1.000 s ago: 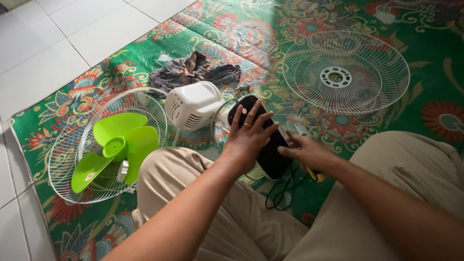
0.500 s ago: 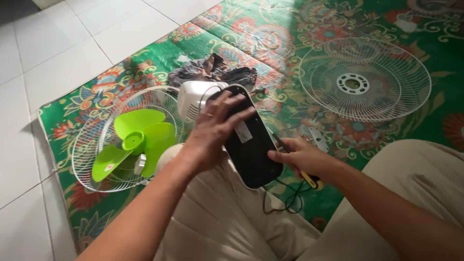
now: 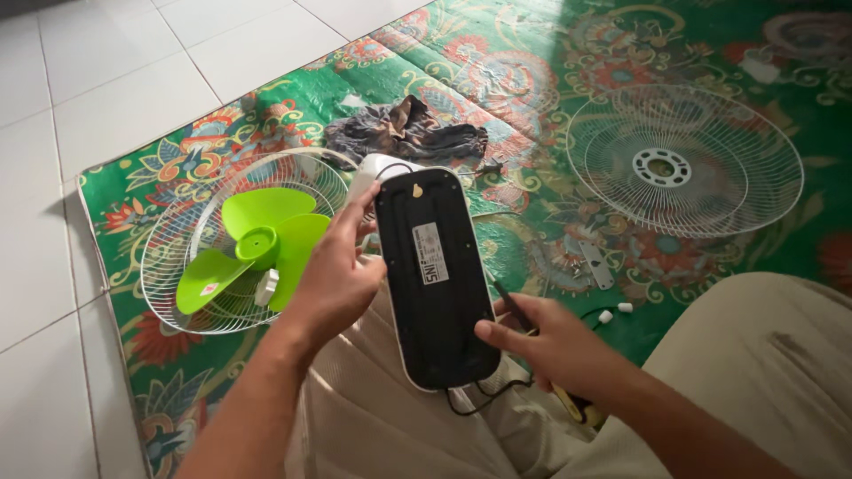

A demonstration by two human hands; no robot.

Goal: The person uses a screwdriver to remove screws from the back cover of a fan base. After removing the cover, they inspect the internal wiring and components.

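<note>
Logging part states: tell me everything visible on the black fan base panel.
The black fan base panel is a long, rounded-oblong plate, matte plastic by the look, with a white rim showing along its lower edge. A white label sits near its middle and a small keyhole slot near the top. It is held tilted above the person's lap, underside toward the camera. The left hand grips its left edge; the right hand, which also holds a screwdriver, touches its lower right edge. A black cord trails from its bottom.

A home floor, by the look of it. White floor tiles (image 3: 115,71) lie under a flowered green mat (image 3: 532,80) strewn with fan parts.
</note>
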